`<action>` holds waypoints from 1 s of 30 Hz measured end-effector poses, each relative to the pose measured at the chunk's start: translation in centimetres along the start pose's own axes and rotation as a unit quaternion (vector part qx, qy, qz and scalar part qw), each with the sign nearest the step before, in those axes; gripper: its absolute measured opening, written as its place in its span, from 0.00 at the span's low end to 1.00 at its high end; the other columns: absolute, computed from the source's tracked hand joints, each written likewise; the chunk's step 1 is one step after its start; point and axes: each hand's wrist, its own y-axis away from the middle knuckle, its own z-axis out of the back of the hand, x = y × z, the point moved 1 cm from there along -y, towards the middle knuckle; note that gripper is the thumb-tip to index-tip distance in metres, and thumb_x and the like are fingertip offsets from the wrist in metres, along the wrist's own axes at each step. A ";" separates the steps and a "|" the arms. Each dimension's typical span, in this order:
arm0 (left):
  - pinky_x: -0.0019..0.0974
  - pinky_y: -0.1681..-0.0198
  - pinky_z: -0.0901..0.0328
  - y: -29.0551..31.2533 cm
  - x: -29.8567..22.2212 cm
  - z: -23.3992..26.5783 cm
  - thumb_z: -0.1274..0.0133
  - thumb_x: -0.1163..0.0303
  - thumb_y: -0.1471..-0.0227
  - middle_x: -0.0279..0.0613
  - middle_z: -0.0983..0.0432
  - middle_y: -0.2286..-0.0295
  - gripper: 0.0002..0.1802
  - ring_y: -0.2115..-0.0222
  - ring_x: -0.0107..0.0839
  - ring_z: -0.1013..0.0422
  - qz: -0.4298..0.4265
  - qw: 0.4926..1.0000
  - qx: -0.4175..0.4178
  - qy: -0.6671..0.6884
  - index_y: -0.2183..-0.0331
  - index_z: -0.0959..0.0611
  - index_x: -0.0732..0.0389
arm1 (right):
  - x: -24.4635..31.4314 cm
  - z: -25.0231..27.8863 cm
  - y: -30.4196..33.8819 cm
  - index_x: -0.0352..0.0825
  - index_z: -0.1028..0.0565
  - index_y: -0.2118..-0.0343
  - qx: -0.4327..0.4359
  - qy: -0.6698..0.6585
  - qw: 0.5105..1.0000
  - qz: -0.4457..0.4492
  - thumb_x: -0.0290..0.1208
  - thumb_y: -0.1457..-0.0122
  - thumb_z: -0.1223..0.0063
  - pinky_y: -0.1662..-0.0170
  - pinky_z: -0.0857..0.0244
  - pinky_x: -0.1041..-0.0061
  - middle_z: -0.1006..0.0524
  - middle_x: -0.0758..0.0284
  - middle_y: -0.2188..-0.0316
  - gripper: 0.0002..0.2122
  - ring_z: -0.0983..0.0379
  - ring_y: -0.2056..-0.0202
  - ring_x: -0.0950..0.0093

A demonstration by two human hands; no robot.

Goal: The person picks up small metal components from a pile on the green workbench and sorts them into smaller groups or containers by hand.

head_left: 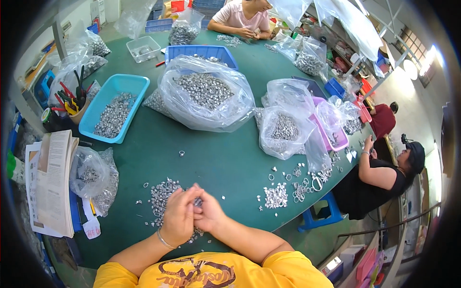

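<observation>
My left hand (178, 217) and my right hand (208, 212) are closed together, fingers overlapping, just above the near part of the table. Something small and grey shows in the gap between them, but the fingers hide most of it. Beneath and to the left of my hands lies a pile of small silver metal pieces (162, 196), some looking like rings. A single silver ring (181, 153) lies apart, farther up the green table (225, 168).
A large open plastic bag of silver pieces (204, 91) stands ahead, beside a turquoise tray (86, 117). Papers (54, 177) and a smaller bag (91, 173) lie left. Rings and white pieces (276, 197) are spread right. Co-workers sit at the far side (242, 19) and right (379, 177).
</observation>
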 end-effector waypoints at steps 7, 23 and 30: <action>0.30 0.64 0.34 2.6 2.0 3.1 0.54 0.81 0.51 0.43 0.25 0.72 0.15 0.71 0.29 0.29 0.162 0.971 -0.115 0.131 0.58 0.28 0.68 | 16.6 -1.8 6.1 0.46 0.42 0.88 0.141 -0.033 0.936 0.320 0.52 0.40 0.63 0.89 0.60 0.82 0.46 0.77 0.91 0.22 0.53 0.91 0.82; 0.34 0.60 0.35 4.5 1.6 4.8 0.51 0.83 0.55 0.44 0.25 0.64 0.12 0.65 0.37 0.28 0.078 0.996 0.040 0.005 0.65 0.21 0.62 | 30.7 0.5 6.3 0.27 0.39 0.52 -0.013 0.088 0.737 0.670 0.17 0.42 0.66 0.45 0.44 0.72 0.32 0.57 0.52 0.15 0.35 0.50 0.68; 0.52 0.43 0.53 5.8 -0.1 -1.1 0.49 0.58 0.51 0.38 0.43 0.44 0.24 0.42 0.34 0.48 -0.143 0.916 0.372 -0.053 0.51 0.28 0.52 | 30.2 1.2 7.0 0.31 0.33 0.51 -0.129 0.308 0.656 0.677 0.13 0.49 0.66 0.41 0.55 0.71 0.35 0.63 0.47 0.21 0.44 0.43 0.69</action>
